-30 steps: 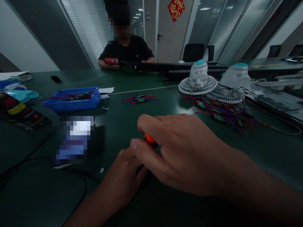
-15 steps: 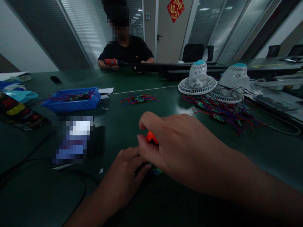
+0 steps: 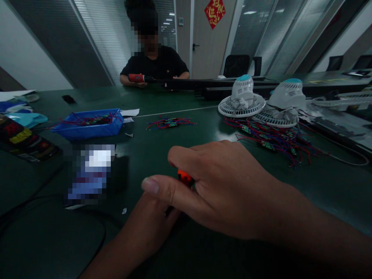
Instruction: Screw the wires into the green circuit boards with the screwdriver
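Observation:
In the middle foreground my right hand (image 3: 229, 186) has its fingers curled round an orange-and-black ribbed handle (image 3: 185, 177), which looks like a screwdriver's. Its thumb is stretched out to the left, across the back of my left hand (image 3: 155, 221). The lower end of the tool is hidden under the hand. My left hand rests low on the table, its thumb bent in; its fingertips, and whatever is between them, are covered by my right hand.
Small wired circuit boards (image 3: 171, 122) lie ahead, with a larger pile (image 3: 267, 144) at right by white fan housings (image 3: 243, 97). To the left are a blue tray (image 3: 87, 131), a phone (image 3: 90, 174), a can (image 3: 26, 139) and black cables. A person opposite holds a red power tool (image 3: 136, 78).
My right thumb has swung out left over my left hand, from near the index fingertip. The orange handle has turned and sits slightly lower. The bit of green circuit board by my left thumb is now covered.

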A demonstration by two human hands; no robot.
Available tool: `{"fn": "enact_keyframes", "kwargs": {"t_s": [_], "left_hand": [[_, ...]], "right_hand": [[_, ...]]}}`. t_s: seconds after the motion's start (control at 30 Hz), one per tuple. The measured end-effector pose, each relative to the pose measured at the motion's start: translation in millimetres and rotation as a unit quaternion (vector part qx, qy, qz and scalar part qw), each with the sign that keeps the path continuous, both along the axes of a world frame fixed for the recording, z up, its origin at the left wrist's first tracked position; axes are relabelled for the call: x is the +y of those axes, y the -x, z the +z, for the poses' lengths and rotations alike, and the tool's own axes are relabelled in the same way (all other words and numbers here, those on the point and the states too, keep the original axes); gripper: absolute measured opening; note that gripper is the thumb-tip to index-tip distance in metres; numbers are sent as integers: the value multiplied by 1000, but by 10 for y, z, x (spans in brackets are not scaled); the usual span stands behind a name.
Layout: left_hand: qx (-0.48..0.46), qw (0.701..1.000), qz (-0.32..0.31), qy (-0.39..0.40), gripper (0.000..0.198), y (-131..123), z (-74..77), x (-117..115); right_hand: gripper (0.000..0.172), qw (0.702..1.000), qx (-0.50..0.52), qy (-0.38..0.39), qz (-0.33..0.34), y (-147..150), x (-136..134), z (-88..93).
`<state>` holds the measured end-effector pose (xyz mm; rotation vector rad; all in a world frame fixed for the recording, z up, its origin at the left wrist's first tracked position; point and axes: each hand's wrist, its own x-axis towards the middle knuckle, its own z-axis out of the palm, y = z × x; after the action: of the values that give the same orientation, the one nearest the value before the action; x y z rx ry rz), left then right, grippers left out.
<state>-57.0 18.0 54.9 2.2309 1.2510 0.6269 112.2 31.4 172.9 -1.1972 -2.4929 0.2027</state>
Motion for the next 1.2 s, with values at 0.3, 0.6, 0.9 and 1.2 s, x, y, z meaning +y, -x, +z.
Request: {"fn": "enact_keyframes", "kwargs": {"t_s": [0.3,0.6,0.9,1.2], "left_hand": [[49,998,-21,-19,27,12,49,-11],[35,999,-18,-15,24,5,11,0],[29,999,-14,-8,24,8,-32,-7],[55,998,-15,-14,22,11,17,1]], "right_hand": [[20,998,-41,-38,-24,36,11,-37],[11,999,-20,-23,-14,26,7,-33],[40,999,-10,-22,-23,-13,-4,-5],[15,997,-50,-49,-31,16,4,-43]]}}
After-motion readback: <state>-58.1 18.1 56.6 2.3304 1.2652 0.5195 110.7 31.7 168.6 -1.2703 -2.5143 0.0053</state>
